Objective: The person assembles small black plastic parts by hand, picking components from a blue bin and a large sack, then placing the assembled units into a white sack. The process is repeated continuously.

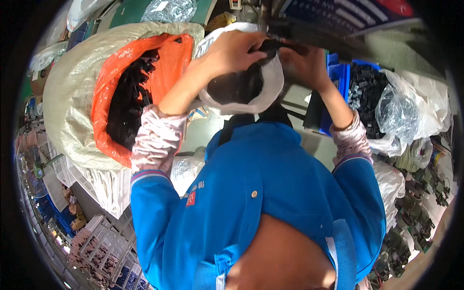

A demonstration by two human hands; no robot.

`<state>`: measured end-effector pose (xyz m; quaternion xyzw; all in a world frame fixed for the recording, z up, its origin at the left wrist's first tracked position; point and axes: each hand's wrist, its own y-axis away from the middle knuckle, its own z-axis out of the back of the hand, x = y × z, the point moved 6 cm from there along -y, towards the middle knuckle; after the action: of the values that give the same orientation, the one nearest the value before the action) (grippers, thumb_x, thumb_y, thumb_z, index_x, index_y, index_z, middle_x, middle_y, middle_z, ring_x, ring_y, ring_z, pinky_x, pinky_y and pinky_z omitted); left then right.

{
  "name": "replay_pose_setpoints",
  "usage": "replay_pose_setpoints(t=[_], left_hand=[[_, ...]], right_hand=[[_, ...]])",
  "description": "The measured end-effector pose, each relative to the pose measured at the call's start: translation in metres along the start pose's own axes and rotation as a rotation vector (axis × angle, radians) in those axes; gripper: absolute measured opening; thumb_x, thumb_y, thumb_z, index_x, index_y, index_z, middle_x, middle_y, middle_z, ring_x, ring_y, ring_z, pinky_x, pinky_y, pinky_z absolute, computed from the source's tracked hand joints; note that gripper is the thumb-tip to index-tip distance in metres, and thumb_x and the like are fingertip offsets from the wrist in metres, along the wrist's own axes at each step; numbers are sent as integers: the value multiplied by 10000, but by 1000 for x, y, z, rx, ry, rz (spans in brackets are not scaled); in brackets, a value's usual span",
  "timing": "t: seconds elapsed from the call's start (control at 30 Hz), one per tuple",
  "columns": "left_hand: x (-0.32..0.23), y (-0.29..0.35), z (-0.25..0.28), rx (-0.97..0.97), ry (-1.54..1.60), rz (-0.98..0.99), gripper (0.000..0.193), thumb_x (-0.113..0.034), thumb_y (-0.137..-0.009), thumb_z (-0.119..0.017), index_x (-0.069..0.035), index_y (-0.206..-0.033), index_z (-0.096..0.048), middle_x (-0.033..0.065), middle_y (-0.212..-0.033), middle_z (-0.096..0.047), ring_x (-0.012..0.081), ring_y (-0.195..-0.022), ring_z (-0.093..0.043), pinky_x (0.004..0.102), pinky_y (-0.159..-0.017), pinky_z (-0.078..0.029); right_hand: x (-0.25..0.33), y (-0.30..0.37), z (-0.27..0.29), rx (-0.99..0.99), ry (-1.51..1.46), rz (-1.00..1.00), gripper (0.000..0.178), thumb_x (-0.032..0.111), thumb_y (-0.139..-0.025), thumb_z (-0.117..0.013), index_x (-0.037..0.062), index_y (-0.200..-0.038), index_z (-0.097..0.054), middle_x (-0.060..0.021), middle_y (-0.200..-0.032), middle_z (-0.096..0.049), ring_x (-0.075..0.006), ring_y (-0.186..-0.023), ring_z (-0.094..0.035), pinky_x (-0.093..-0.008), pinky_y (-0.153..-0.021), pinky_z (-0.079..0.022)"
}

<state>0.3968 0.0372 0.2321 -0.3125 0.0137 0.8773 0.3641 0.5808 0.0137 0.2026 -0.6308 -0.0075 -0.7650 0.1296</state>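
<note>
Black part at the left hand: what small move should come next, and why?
Perhaps steady the black part with the left hand before shifting the right hand: the left one appears to pinch it, the right one is close beside it, and the white bag opens just below in the picture.

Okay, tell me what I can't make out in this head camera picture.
All in the head view:
Black part: its full shape, partly covered by the left hand.
Right hand: its fingertips, lost in shadow, so its grip is unclear.
White bag: its dark inside, too shaded to read.
Blue panel: its top, cut off by the upper edge.
Pinkish items at lower left: their shapes, too small and crowded.
</note>
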Motion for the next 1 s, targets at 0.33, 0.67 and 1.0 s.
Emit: replay_pose_setpoints(t=[0.33, 0.67, 1.0], left_hand=[[3, 26, 8, -75, 195, 41, 202, -226, -864, -711, -68, -983, -672, 153, -787, -659, 249, -649, -607, 341, -630, -491], [4, 25, 10, -70, 186, 37, 213, -218, -834, -709, -82, -976, -629, 137, -784, -656, 352, -723, -626, 397, -647, -489], [-3, 28, 10, -248, 137, -154, 225, -261, -819, -719, -91, -938, -633, 120, -795, -659, 342, -763, -646, 419, -629, -496]], right_hand=[[-72, -39, 18, 203, 682, 36, 395, 117, -835, -663, 72, -1225, -619, -142, -1230, -606, -286, -1057, -600, -413, -901, -488], [-159, -71, 12, 279, 1430, 6, 457, 167, -806, -632, 115, -1254, -562, -176, -1340, -439, -392, -1240, -442, -533, -1035, -343], [-186, -64, 34, 112, 1620, 124, 281, 208, -803, -666, 168, -1077, -716, -120, -1146, -671, -346, -1000, -647, -404, -883, -516]])
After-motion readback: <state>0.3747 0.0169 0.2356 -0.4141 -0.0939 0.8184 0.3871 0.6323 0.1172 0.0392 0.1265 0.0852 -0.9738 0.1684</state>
